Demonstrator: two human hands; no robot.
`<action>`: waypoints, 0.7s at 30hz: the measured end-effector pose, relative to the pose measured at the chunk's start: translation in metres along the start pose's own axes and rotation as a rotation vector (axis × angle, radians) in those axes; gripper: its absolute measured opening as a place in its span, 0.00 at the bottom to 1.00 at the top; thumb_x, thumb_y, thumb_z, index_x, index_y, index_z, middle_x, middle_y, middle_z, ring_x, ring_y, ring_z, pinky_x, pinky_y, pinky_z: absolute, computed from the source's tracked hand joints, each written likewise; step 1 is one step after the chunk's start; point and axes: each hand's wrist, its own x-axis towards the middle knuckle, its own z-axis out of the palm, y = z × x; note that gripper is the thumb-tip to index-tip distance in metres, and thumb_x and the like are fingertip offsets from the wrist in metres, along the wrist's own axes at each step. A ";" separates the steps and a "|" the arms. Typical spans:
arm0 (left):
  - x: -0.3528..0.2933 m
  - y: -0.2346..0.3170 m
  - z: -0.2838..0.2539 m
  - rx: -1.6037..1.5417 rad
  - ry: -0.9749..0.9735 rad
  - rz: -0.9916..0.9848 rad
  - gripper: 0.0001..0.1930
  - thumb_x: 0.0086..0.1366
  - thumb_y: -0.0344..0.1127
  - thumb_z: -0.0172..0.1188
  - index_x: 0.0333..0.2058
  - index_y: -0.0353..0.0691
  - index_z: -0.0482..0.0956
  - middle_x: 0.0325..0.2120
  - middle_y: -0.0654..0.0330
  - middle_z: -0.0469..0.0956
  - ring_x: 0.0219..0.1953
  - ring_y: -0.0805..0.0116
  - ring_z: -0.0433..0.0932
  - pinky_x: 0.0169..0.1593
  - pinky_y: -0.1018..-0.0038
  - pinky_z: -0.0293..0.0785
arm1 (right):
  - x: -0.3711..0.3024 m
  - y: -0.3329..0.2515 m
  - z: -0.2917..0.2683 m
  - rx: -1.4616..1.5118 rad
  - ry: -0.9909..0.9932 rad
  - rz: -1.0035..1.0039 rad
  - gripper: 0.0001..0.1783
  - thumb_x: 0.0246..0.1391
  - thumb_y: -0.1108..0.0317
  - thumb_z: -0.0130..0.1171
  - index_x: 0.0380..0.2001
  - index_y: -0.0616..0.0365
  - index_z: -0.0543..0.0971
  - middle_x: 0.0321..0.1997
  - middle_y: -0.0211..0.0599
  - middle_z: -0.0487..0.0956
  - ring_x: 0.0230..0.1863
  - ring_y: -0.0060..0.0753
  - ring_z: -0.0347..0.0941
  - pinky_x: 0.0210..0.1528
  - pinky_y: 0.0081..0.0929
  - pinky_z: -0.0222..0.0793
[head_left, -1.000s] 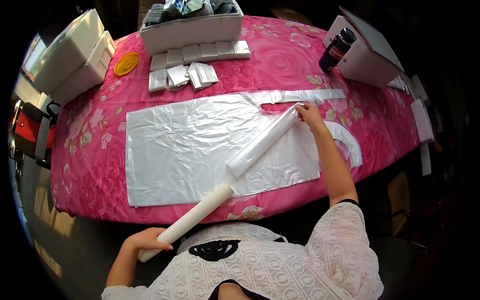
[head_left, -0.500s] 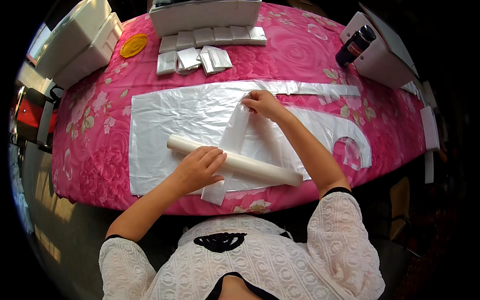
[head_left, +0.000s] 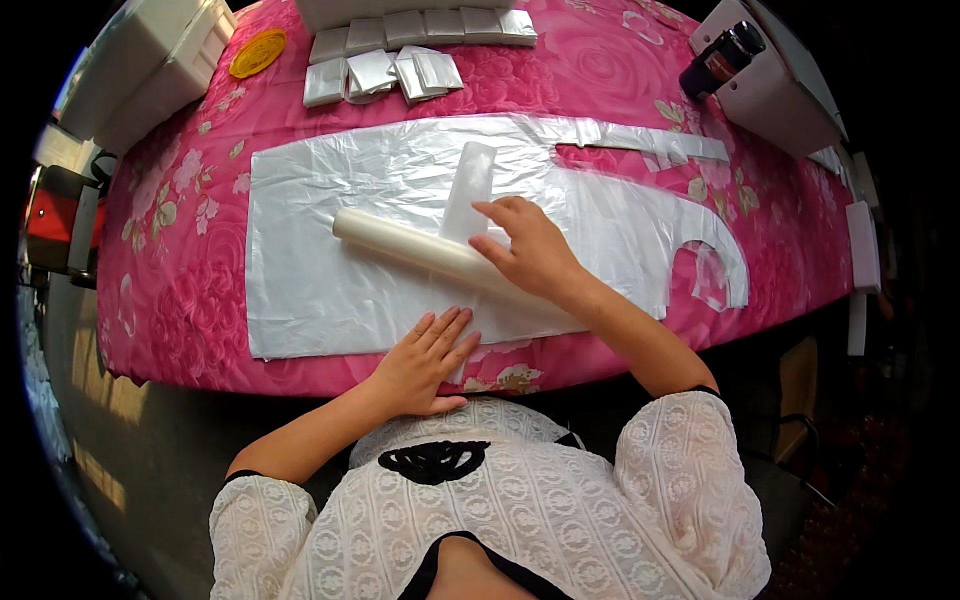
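Observation:
A clear plastic apron [head_left: 340, 170] lies flat across the table, its neck loop and long strap toward the right. On it rests a whitish roll [head_left: 400, 241], set at a slant. A folded strip of clear plastic [head_left: 470, 180] stretches away from the roll's far side and seems to pass beneath it. My right hand [head_left: 530, 245] is over the roll beside this strip, thumb and fingers apart, with nothing visibly held. My left hand [head_left: 430, 360] is spread flat at the apron's near edge, over the strip's near end, which it mostly hides.
Several folded plastic packets [head_left: 405, 75] sit at the back in front of a white box [head_left: 370, 12]. A yellow disc-like coil [head_left: 258, 53] lies by white bins [head_left: 165, 75] at left. A dark bottle [head_left: 722, 60] stands beside a white box [head_left: 780, 90] at right.
My right hand has let go of the strip's far end and come nearer, over the roll. My left hand has left the roll for the near edge. The view has shifted slightly.

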 end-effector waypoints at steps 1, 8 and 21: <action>0.001 0.001 0.000 -0.001 -0.004 -0.007 0.42 0.51 0.63 0.49 0.56 0.34 0.59 0.59 0.43 0.50 0.63 0.49 0.48 0.63 0.58 0.41 | -0.028 -0.011 0.009 -0.028 -0.044 -0.010 0.23 0.48 0.68 0.56 0.50 0.54 0.70 0.47 0.41 0.71 0.45 0.40 0.69 0.44 0.31 0.67; 0.001 0.000 -0.001 0.008 -0.008 -0.004 0.42 0.49 0.59 0.53 0.57 0.36 0.58 0.60 0.43 0.48 0.64 0.49 0.45 0.63 0.58 0.40 | -0.063 0.054 -0.026 -0.236 0.160 0.191 0.28 0.43 0.71 0.56 0.52 0.48 0.69 0.42 0.36 0.73 0.40 0.42 0.68 0.43 0.34 0.66; 0.012 0.045 0.029 0.034 0.129 -0.160 0.35 0.47 0.36 0.55 0.57 0.37 0.58 0.59 0.43 0.50 0.63 0.50 0.47 0.62 0.56 0.44 | -0.064 -0.013 0.016 -0.105 -0.068 -0.244 0.29 0.38 0.75 0.58 0.49 0.47 0.72 0.48 0.32 0.73 0.47 0.37 0.67 0.52 0.34 0.61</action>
